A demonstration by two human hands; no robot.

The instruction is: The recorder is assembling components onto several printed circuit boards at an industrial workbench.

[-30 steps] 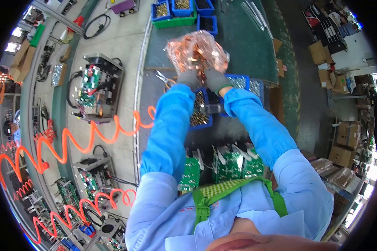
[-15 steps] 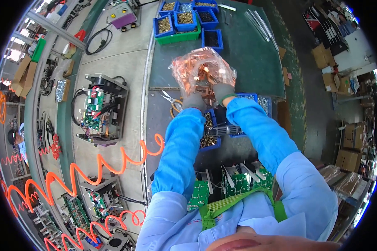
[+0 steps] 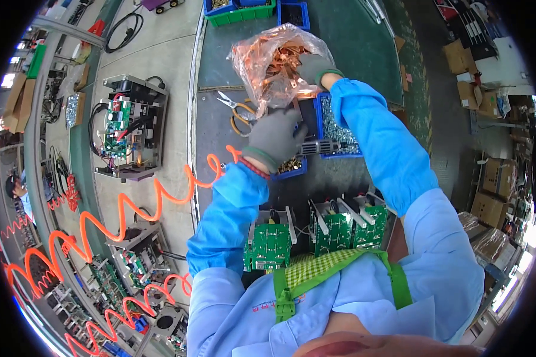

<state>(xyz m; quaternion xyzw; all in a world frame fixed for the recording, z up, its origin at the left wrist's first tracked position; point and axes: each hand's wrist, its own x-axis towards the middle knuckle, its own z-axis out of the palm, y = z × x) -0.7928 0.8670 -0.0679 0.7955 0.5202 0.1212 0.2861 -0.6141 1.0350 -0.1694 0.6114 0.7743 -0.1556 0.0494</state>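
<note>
**Handling note: clear bag of copper parts, held over the parts bins**

Clear plastic bag of thin copper-coloured strips held up above the dark bench mat, just over the blue parts bins. Right hand, grey-gloved, closed on the bag's upper right side, fingers partly hidden behind the film. Left hand, also gloved, raised below the bag's lower edge, fingers curled; contact with the bag likely but not certain from this view.

Judged handling: film soft, crinkly and slippery, no stiffness of its own; contents loose, free to shift and slide toward the lowest corner. Probably heavier than it looks for its bulk, being metal. Strip ends sharp enough to pierce thin film if squeezed hard. Best hold: gathered neck pinched firmly, second hand cupped under the sagging bottom, not clamped on the sides.

Nearby: yellow-handled scissors lying on the mat left of the bag; green circuit boards standing in a row at the bench's near edge; orange coiled hose at left.
</note>
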